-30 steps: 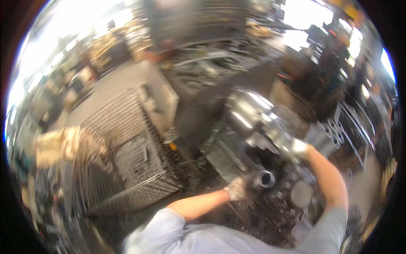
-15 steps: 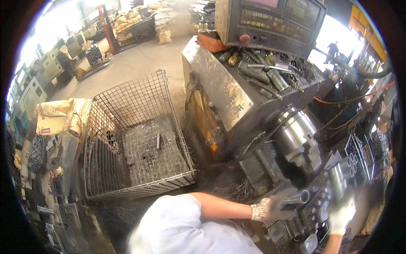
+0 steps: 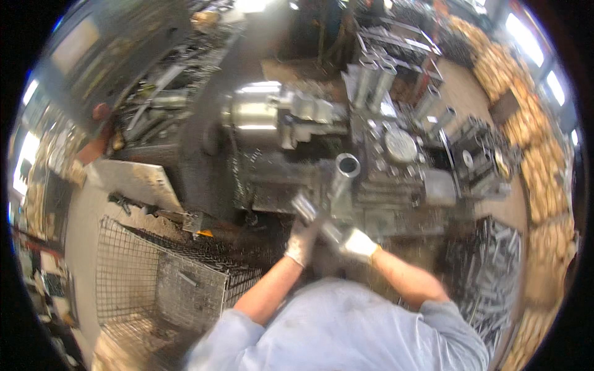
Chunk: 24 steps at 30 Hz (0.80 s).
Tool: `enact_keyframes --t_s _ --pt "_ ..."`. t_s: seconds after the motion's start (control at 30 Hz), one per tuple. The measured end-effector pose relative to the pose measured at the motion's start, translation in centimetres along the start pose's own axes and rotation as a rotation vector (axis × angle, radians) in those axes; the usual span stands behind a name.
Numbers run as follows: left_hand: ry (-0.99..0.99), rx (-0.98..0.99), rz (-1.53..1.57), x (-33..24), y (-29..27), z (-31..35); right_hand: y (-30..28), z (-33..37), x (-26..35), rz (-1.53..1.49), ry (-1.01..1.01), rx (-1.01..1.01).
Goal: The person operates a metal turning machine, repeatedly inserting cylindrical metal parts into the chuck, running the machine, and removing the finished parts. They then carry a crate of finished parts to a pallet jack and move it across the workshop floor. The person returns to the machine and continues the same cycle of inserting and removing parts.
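Both my hands wear pale work gloves and meet in front of the lathe. My left hand [image 3: 301, 242] is closed around a short shiny metal tube [image 3: 304, 207], which slants down toward my right. At the tube's lower right end is my right hand [image 3: 359, 244], its fingers closed there though smeared by motion. Whether the shiny part by my right hand belongs to the same tube is hard to tell. Just beyond my hands a wider grey tube [image 3: 346, 170] stands nearly upright with its open end up. The steel lathe chuck [image 3: 253, 114] is farther off, to the left.
A tool post [image 3: 401, 145] with a round top sits right of the chuck, several upright tubes [image 3: 365, 83] behind it. A wire mesh basket [image 3: 127, 263] stands at lower left. Many metal pieces [image 3: 495, 272] are heaped at right, beside stacked sacks [image 3: 544, 185].
The view has swung right, toward the lathe. My hands, apart before with a tube at the left one, are now together on a tube.
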<state>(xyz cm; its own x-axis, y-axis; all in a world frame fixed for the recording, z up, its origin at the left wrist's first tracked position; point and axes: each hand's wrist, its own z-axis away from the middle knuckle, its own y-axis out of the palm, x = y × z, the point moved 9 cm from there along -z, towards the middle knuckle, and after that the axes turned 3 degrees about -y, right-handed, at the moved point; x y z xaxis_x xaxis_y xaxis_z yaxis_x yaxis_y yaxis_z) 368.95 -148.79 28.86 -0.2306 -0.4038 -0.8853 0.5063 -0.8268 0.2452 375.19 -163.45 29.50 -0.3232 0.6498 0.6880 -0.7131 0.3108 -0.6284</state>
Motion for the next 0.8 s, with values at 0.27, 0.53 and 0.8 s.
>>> enact_keyframes --t_s 0.27,0.53,0.8 --pt "-0.166 -0.019 -0.169 1.8 -1.3 -1.7 4.5 1.5 -3.6 -1.179 0.287 0.380" --pt "-0.224 0.133 0.652 2.9 -2.1 -0.3 -4.5 4.9 5.2 -0.379 -0.330 0.166" --pt "0.633 -0.196 -0.748 -8.8 4.5 -2.3 -15.6 8.0 -2.5 -0.326 -0.118 -0.520"
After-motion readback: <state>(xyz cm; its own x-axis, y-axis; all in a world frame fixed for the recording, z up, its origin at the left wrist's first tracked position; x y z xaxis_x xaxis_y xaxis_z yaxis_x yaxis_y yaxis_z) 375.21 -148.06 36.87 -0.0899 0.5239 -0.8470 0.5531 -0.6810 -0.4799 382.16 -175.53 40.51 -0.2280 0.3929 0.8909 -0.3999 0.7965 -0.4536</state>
